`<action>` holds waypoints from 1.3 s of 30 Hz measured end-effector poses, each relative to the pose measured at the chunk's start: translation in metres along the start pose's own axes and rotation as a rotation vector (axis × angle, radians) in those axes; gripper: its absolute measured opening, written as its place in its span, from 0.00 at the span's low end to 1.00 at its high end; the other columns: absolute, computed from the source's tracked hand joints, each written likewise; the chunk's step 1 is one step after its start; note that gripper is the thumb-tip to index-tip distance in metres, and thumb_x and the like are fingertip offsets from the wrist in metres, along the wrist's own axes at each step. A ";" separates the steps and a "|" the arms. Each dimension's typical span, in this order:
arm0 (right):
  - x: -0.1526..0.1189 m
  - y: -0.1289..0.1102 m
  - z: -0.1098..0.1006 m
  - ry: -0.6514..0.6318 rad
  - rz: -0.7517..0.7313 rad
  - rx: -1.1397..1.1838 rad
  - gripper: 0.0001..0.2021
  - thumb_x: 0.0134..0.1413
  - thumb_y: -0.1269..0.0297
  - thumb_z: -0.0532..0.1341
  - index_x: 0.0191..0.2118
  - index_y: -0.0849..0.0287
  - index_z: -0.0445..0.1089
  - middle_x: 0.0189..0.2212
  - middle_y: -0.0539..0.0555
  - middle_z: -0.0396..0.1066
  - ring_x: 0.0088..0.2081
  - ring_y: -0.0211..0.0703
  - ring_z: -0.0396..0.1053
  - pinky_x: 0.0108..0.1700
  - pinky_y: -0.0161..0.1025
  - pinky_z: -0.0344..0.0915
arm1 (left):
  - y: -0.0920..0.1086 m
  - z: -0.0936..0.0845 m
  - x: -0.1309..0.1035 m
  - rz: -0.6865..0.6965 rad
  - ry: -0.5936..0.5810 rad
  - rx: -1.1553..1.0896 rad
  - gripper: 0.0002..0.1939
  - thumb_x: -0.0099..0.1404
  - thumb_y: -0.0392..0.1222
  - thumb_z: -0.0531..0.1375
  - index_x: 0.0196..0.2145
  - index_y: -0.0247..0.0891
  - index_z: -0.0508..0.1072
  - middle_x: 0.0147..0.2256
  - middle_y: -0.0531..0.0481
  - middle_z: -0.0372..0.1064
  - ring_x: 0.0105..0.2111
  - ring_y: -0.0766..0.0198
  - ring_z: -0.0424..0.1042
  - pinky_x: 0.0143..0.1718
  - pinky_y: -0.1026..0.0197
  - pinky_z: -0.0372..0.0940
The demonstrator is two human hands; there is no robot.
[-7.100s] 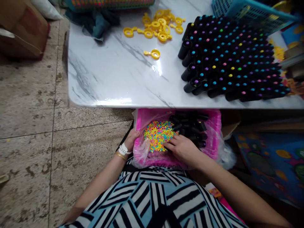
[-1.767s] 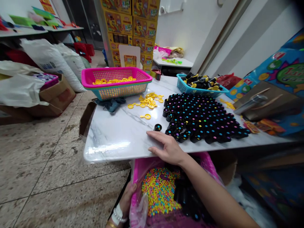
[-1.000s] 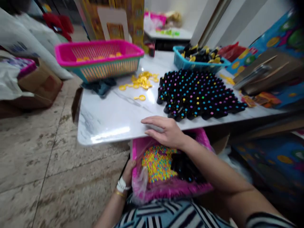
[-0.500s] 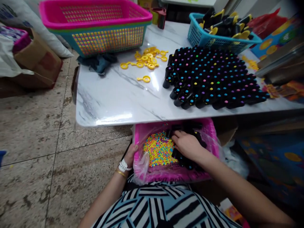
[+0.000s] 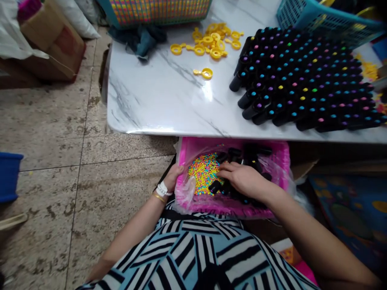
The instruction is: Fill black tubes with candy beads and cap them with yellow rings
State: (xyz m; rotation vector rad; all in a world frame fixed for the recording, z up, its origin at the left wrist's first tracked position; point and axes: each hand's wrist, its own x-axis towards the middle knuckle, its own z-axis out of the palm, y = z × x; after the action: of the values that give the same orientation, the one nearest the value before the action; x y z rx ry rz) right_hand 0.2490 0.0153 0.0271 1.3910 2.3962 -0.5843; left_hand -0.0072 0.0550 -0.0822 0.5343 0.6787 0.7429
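Note:
A pink basket (image 5: 234,143) lined with clear plastic is tilted below the table edge. Small colourful beads (image 5: 203,175) fill its left side, and black bottles (image 5: 254,161) lie on its right side. My left hand (image 5: 174,177) grips the basket's left rim. Inside the basket, my right hand (image 5: 238,177) reaches among the bottles beside the beads; its fingers are slightly spread over them, and whether they grasp a bottle cannot be made out.
On the white marble table (image 5: 160,108) stand many black bottles (image 5: 302,80) with coloured dots, and yellow rings (image 5: 211,40) lie in a pile. A dark cloth (image 5: 140,38) and blue baskets are behind. A blue bin (image 5: 9,177) stands on the floor at left.
The view has shifted down and closer to the table. My right hand has moved slightly among the bottles, and a black bottle now lies on the beads. My left hand stays on the rim.

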 end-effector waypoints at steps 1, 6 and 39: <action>0.001 -0.002 0.005 -0.016 -0.024 -0.023 0.13 0.60 0.74 0.54 0.47 0.58 0.72 0.47 0.58 0.71 0.47 0.49 0.67 0.48 0.41 0.64 | 0.000 0.000 0.000 0.005 -0.001 0.008 0.28 0.51 0.56 0.68 0.44 0.34 0.77 0.39 0.43 0.79 0.46 0.47 0.74 0.53 0.50 0.64; 0.002 -0.007 0.018 -0.035 -0.010 -0.027 0.10 0.63 0.71 0.53 0.40 0.63 0.73 0.39 0.61 0.73 0.43 0.49 0.68 0.46 0.42 0.65 | 0.000 0.003 -0.001 0.045 -0.004 0.008 0.30 0.51 0.56 0.68 0.47 0.34 0.76 0.42 0.43 0.79 0.47 0.49 0.74 0.54 0.52 0.63; -0.016 -0.020 0.014 0.453 0.009 0.846 0.14 0.54 0.68 0.62 0.47 0.56 0.69 0.44 0.54 0.74 0.45 0.42 0.73 0.48 0.40 0.70 | 0.001 0.004 0.000 0.027 -0.017 -0.012 0.27 0.51 0.56 0.68 0.43 0.35 0.78 0.45 0.42 0.78 0.52 0.43 0.71 0.57 0.48 0.62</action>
State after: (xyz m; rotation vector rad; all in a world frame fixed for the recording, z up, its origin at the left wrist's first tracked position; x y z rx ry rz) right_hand 0.2399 -0.0129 0.0259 2.0262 2.5818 -1.5512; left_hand -0.0049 0.0549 -0.0790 0.5393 0.6521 0.7660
